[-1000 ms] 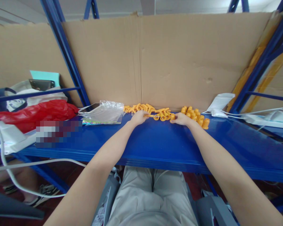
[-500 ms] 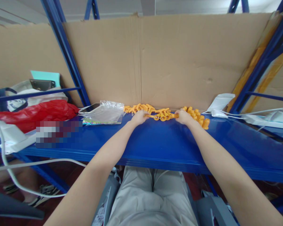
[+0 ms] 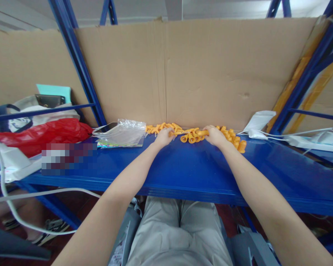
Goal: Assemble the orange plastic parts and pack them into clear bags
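While both arms stretch out over the blue metal shelf (image 3: 183, 173), the person's left hand (image 3: 163, 137) and right hand (image 3: 215, 136) meet way at the back edge, right up against the cardboard sheet (image 3: 199, 70) that lines the rack. Between them sits an orange plastic piece (image 3: 203, 132), lifted just off the shelf. The right hand has its fingers pinched closed on the right end, and the left hand is curled shut on the left end, though it's all pretty small, so the exact finger placement is hard to make out. Directly under it lies a little cluster of orange rings (image 3: 189, 138). More of the same stuff is heaped on both sides: a left pile of orange parts (image 3: 159, 128) behind the left hand and a right pile of orange parts (image 3: 234, 139) just beside the right wrist. Further left there's a clear plastic bag (image 3: 124, 133) touching a phone (image 3: 107, 127), then a red bag (image 3: 41, 135) and a white cable (image 3: 5, 192) hanging off the front. Off to the right, well apart from the hands, are a white pouch (image 3: 259, 119) and a power strip (image 3: 308, 142).
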Demonstrator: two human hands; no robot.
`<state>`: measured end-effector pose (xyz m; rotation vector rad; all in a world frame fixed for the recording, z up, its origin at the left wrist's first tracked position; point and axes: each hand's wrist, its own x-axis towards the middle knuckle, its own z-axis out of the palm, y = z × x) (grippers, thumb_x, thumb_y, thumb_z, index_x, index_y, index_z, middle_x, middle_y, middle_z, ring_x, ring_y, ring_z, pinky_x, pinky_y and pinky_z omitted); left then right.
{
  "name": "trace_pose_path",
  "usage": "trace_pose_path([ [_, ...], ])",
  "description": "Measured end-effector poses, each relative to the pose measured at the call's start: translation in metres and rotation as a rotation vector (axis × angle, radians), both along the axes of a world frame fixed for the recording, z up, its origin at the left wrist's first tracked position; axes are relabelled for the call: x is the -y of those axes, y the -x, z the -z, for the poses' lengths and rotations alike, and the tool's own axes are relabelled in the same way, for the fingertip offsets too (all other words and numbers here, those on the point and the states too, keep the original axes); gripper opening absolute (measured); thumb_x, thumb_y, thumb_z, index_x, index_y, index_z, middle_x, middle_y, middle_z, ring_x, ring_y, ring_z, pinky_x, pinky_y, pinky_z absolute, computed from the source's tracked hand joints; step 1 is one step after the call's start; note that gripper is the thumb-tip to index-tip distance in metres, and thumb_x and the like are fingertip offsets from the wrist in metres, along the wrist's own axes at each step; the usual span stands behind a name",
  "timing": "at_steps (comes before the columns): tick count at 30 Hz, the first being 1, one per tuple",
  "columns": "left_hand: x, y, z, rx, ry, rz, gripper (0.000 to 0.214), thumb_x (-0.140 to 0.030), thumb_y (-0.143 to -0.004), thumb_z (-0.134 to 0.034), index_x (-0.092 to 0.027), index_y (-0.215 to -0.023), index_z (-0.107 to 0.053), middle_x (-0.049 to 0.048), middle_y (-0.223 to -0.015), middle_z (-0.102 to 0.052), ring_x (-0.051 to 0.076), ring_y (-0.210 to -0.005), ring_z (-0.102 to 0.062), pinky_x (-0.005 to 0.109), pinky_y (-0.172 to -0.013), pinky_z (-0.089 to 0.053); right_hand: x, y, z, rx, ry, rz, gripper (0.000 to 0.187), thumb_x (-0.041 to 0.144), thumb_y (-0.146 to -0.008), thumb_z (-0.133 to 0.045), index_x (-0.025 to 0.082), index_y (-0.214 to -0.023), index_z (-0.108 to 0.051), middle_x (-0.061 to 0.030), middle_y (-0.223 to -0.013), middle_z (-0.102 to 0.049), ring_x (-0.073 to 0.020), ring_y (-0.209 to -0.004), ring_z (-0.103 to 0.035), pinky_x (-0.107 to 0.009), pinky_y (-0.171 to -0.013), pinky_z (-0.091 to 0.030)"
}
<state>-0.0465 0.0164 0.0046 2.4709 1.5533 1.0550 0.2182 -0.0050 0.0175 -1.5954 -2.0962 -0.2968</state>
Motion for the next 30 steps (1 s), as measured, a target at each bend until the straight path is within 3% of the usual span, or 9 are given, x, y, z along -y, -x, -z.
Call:
trace_pose_path([
  [9,-0.001,-0.003,0.002,-0.080,-0.091,0.006,0.018,-0.018,-0.079,-0.063,-0.015,-0.096,-0.070,0.0082,-0.099,-0.072,0.022,-0.095,-0.065,0.035,-0.091,-0.050,0.003,0.002,-0.002,0.000,0.049,-0.024,0.033,0.007,-0.080,-0.054,0.015,-0.109,-0.066,-0.0126,-0.114,-0.069,-0.0230,-0.108,-0.064,-0.034,-0.096,-0.046],
  [21,0.019,-0.012,-0.008,-0.116,-0.041,-0.057,0.026,-0.021,-0.081,-0.063,-0.014,-0.104,-0.072,0.0101,-0.103,-0.072,0.024,-0.098,-0.066,0.032,-0.091,-0.050,0.002,0.007,-0.002,-0.045,0.029,-0.163,0.041,0.000,-0.075,-0.052,0.018,-0.110,-0.067,-0.0080,-0.118,-0.070,-0.0215,-0.111,-0.064,-0.033,-0.099,-0.046],
  [30,0.015,-0.011,-0.004,-0.125,-0.072,-0.034,0.026,-0.022,-0.078,-0.064,-0.017,-0.102,-0.073,0.0082,-0.100,-0.073,0.024,-0.095,-0.066,0.034,-0.089,-0.052,0.003,0.006,-0.002,-0.046,0.039,-0.121,0.034,0.008,-0.077,-0.058,0.021,-0.106,-0.070,-0.0065,-0.113,-0.072,-0.0235,-0.106,-0.066,-0.034,-0.095,-0.049],
])
